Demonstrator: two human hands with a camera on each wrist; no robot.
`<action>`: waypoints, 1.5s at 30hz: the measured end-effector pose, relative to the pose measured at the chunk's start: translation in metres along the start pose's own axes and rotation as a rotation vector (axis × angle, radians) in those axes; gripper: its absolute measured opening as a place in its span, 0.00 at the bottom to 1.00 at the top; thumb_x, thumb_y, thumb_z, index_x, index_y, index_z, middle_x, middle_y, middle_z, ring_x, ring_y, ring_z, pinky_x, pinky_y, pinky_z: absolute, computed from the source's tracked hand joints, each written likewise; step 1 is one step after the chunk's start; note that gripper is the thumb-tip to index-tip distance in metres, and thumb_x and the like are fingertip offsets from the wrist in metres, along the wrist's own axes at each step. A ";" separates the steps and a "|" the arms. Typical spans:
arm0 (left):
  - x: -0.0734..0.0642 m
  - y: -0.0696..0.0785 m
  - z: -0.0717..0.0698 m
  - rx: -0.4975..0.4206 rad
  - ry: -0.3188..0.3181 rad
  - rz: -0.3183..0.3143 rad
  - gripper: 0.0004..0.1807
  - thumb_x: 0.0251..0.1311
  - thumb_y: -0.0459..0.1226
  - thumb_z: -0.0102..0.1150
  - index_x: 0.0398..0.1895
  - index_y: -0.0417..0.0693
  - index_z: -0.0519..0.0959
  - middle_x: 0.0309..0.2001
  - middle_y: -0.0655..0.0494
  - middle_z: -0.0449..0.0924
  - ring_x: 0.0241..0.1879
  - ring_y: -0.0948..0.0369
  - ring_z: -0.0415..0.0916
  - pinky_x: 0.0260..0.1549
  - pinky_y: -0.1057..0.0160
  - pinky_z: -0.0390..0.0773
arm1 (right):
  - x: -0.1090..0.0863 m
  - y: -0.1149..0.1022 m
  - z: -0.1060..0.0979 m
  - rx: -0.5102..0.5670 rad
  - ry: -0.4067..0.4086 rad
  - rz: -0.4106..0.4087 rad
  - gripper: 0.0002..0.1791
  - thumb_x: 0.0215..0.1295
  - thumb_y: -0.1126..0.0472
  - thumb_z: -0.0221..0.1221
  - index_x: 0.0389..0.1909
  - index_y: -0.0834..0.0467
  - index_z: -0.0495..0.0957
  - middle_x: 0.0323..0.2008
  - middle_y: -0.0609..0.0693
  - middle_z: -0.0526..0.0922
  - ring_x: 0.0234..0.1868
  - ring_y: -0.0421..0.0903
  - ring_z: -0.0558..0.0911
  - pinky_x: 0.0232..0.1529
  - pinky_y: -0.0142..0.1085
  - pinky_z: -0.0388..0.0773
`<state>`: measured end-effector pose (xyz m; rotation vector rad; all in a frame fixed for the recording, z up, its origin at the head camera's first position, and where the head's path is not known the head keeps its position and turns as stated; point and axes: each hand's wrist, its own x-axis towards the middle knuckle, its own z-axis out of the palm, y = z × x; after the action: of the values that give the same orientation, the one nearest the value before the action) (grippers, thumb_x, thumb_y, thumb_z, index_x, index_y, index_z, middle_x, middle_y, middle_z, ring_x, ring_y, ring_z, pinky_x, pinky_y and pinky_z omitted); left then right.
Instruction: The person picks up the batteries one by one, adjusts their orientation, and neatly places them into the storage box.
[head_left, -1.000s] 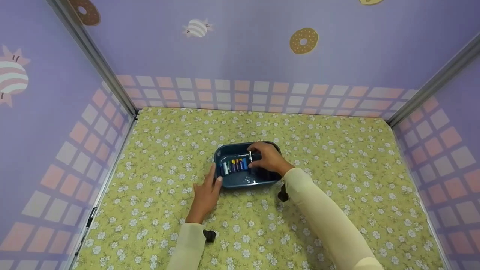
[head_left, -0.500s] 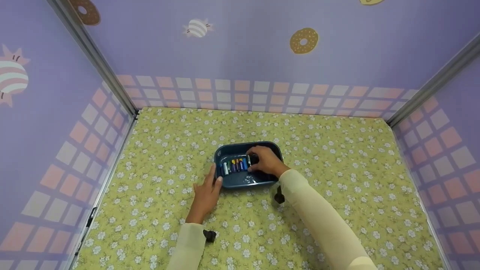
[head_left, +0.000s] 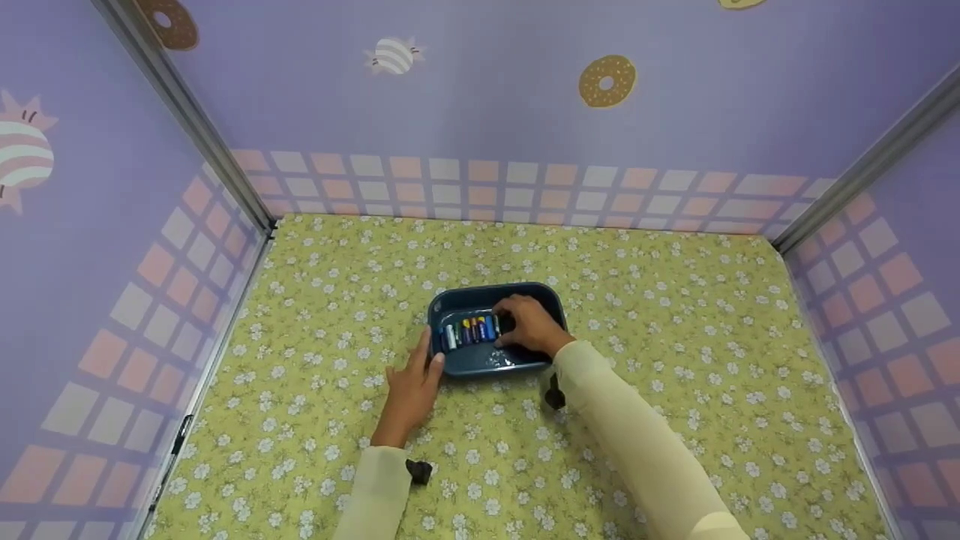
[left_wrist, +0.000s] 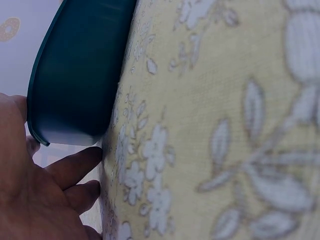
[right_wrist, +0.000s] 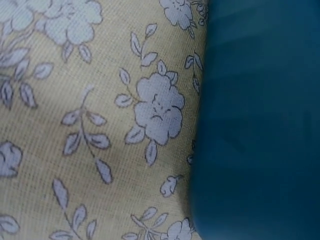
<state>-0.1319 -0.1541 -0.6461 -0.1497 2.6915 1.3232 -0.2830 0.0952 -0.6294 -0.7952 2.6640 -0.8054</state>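
Note:
A dark teal plastic tub [head_left: 480,370] holds a row of small coloured cylinders [head_left: 471,331] that look like batteries, lying side by side. At the row's right end, my right hand [head_left: 531,324] reaches inside, thumb and fingertips at the ends of a dark, silver-marked battery [head_left: 498,325] next to a blue one. Its palm side is hidden. My left hand [head_left: 411,390] rests against the tub's left end with fingers extended. The left wrist view shows fingers [left_wrist: 75,167] beside the outer wall and rim of the tub [left_wrist: 80,70].
Yellow-green flowered cloth [head_left: 675,337] covers the table around the tub. Purple walls [head_left: 495,90] with candy and doughnut pictures enclose it at the back and sides. The right wrist view holds only cloth and the tub's outer wall [right_wrist: 260,120].
My right hand has lowered slightly and shifted left with the battery, bringing it from just off the row to beside the blue one. The left hand and tub have stayed still.

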 end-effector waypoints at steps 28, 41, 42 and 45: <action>0.000 -0.001 0.000 -0.005 -0.001 0.003 0.39 0.74 0.69 0.30 0.83 0.77 0.37 0.82 0.52 0.51 0.79 0.40 0.52 0.73 0.32 0.19 | 0.000 -0.002 0.001 -0.011 -0.023 0.018 0.37 0.51 0.49 0.79 0.61 0.55 0.79 0.51 0.53 0.81 0.54 0.52 0.79 0.60 0.48 0.77; 0.000 -0.001 0.000 0.004 -0.001 -0.018 0.38 0.74 0.69 0.29 0.82 0.79 0.37 0.83 0.56 0.48 0.80 0.41 0.50 0.74 0.33 0.19 | -0.005 -0.005 -0.005 0.020 -0.057 0.048 0.38 0.52 0.49 0.79 0.63 0.55 0.77 0.53 0.54 0.81 0.54 0.51 0.80 0.59 0.47 0.78; 0.001 -0.001 0.000 0.004 -0.001 -0.018 0.38 0.74 0.69 0.29 0.83 0.79 0.38 0.83 0.57 0.48 0.80 0.41 0.50 0.74 0.33 0.19 | -0.006 -0.005 -0.005 0.021 -0.056 0.049 0.38 0.52 0.49 0.79 0.63 0.55 0.77 0.53 0.54 0.81 0.54 0.51 0.80 0.59 0.47 0.78; 0.001 0.000 0.001 0.002 -0.001 -0.021 0.37 0.75 0.68 0.30 0.83 0.79 0.38 0.83 0.59 0.47 0.80 0.42 0.50 0.74 0.34 0.19 | -0.007 -0.004 -0.005 0.020 -0.059 0.056 0.38 0.52 0.48 0.79 0.63 0.54 0.77 0.53 0.53 0.80 0.54 0.50 0.80 0.58 0.47 0.79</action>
<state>-0.1324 -0.1538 -0.6468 -0.1763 2.6827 1.3147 -0.2774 0.0986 -0.6220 -0.7252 2.6096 -0.7812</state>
